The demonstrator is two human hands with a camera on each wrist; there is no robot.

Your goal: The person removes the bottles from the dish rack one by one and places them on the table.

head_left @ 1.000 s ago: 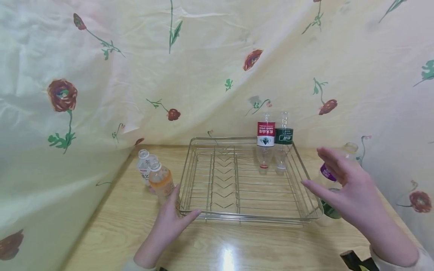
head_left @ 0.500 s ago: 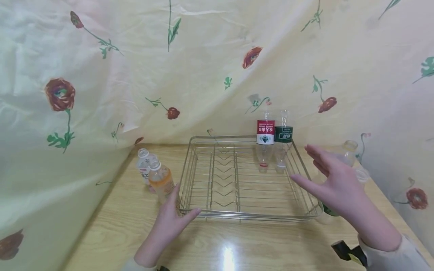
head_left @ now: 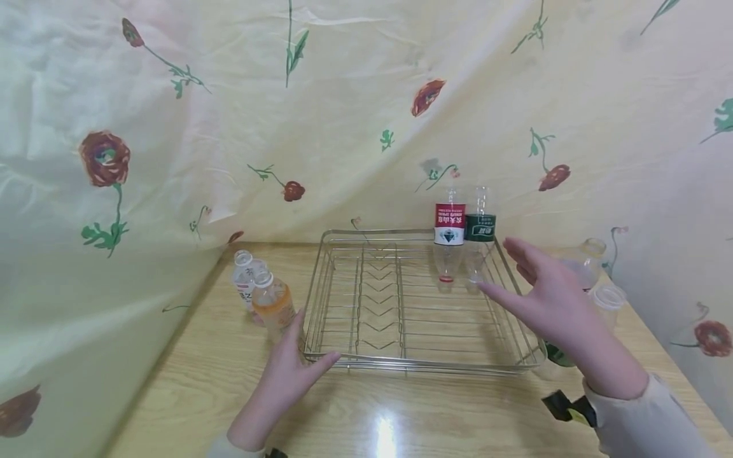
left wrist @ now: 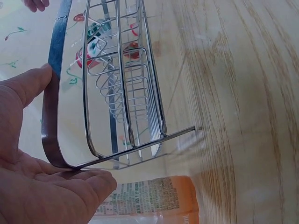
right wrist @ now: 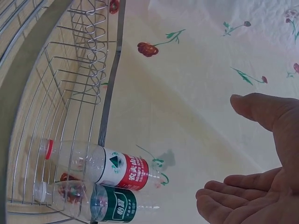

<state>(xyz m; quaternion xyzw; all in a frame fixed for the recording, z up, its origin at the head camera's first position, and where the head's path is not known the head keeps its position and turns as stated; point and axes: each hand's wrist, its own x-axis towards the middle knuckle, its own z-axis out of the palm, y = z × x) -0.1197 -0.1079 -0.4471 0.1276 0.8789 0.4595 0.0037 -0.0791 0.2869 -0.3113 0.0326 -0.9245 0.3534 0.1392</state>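
The person's left hand (head_left: 288, 372) cups the near left corner of the wire rack (left wrist: 51, 107), its thumb (left wrist: 32, 84) against the near rim and its fingers (left wrist: 91, 184) along the left side. The left forearm (head_left: 254, 413) slants in from the rack's near left. The right hand (head_left: 550, 299) is raised beside the rack's right rim, palm facing the rack's left side, thumb spread from gently bent fingers. The right forearm (head_left: 613, 362) reaches in from the rack's near right, its wrist meeting a pale sleeve (head_left: 641, 413).

a flowered cloth (head_left: 343, 133) hangs — creased — behind a wooden table (head_left: 458, 407).
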